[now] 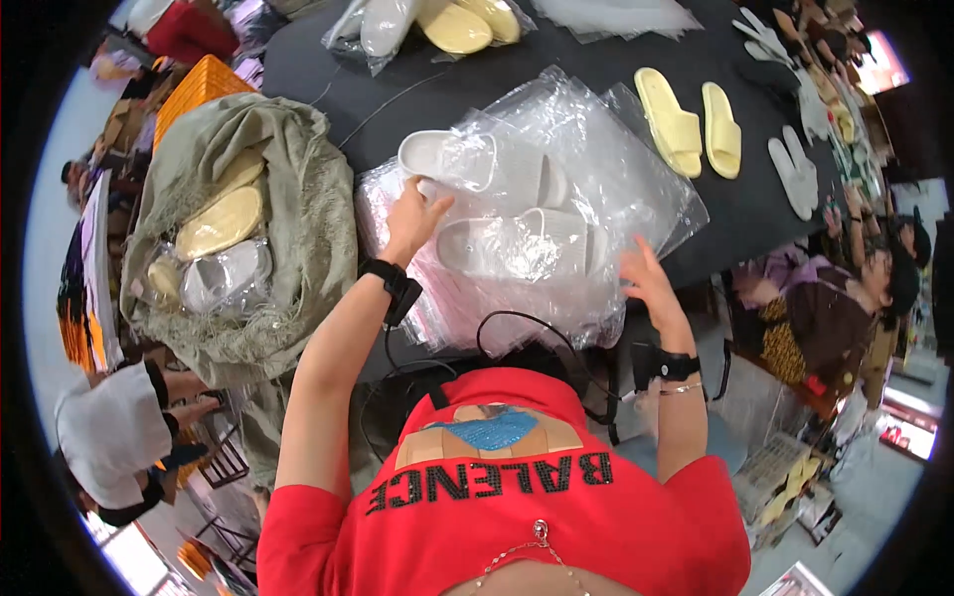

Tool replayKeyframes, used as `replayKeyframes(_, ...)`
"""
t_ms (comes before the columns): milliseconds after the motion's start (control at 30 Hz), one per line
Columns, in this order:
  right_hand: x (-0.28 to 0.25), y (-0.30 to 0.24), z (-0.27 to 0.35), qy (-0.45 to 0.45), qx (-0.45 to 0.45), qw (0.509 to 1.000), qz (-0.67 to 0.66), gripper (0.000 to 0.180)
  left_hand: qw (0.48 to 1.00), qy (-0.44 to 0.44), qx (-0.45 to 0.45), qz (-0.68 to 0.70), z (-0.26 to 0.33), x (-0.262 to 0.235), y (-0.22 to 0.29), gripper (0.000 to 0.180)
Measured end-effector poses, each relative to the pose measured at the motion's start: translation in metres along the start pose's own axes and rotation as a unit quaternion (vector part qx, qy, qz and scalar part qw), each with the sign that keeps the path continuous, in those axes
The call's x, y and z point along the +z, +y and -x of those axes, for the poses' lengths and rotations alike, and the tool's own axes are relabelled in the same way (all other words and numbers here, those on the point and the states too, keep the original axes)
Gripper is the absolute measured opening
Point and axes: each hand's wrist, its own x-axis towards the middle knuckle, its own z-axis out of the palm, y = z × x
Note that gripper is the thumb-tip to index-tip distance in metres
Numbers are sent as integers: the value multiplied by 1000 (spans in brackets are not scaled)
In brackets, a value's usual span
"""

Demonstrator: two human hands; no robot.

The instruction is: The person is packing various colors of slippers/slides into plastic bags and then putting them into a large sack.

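A pair of light grey slippers lies side by side in front of me, the upper slipper [452, 159] and the lower slipper [487, 248]. Clear plastic covers at least much of both; I cannot make out the bag's edges. They rest on a pile of clear plastic bags [646, 189]. At the left end of the pair, my left hand [415, 217] touches near the upper slipper's heel, thumb and forefinger apart. My right hand [648, 283] is by the pile's right side, fingers spread and slightly blurred, with nothing visible in it.
Unbagged yellow slippers [671, 124] and a grey pair [793, 174] lie right on the dark table [368, 94]. Bagged slippers [452, 25] are at the far edge. A cloth-lined container [318, 219] of bagged slippers stands left, beside an orange crate [194, 94]. Other people are around.
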Motion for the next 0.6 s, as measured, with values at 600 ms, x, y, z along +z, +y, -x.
replayKeyframes(600,14,32,-29,90,-3,992,-85,61,909,-359,76,198,4,-50,-17,35)
